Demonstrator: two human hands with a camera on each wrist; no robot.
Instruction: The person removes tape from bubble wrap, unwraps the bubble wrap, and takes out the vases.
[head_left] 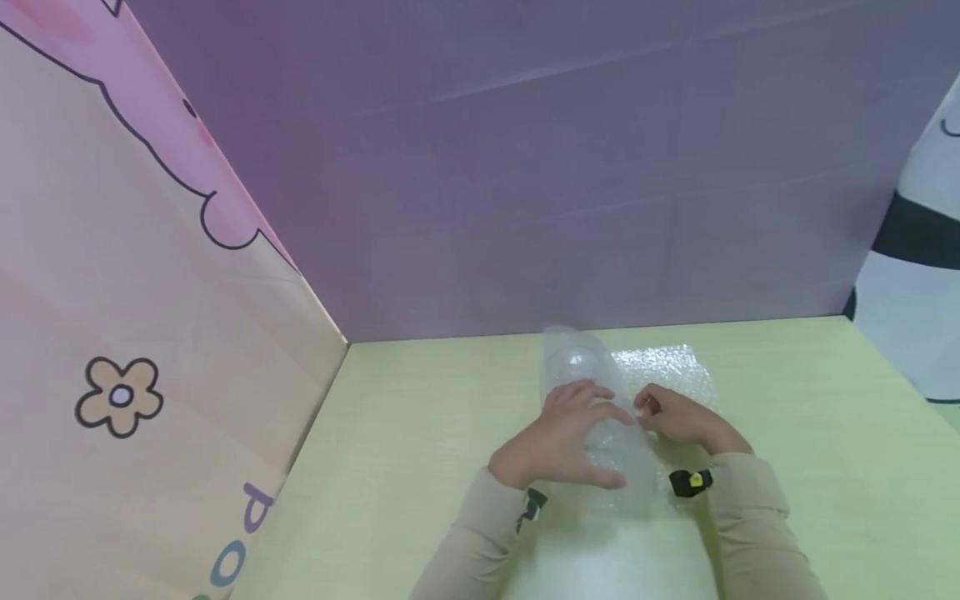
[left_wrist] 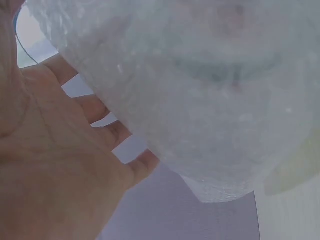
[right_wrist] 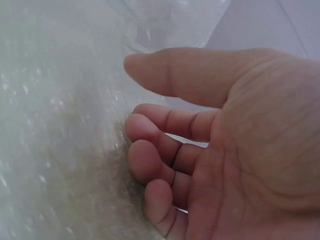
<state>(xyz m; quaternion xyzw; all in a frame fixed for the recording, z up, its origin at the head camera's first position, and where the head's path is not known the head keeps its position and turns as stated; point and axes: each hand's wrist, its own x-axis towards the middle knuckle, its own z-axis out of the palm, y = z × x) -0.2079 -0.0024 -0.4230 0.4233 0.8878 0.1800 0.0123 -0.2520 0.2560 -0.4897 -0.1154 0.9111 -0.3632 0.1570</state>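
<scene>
A clear bubble wrap bundle (head_left: 576, 360) leans upright in the middle of the table, bulging roundly. My left hand (head_left: 562, 433) spans its left side, fingers over the upper part and thumb lower down. In the left wrist view, the left fingertips go out of sight behind the wrap (left_wrist: 200, 125), and a dark curved line shows faintly through it. At the bundle's right edge is my right hand (head_left: 678, 417). The right wrist view has its fingers (right_wrist: 145, 162) bent with tips against the wrap (right_wrist: 55, 130), while the thumb stands apart above them.
More bubble wrap (head_left: 671, 367) lies flat on the pale green table (head_left: 420, 433), behind and right of the bundle. A purple panel (head_left: 525, 183) closes off the back. On the left stands a printed panel (head_left: 120, 283); a white and black one (head_left: 918, 292) is at right.
</scene>
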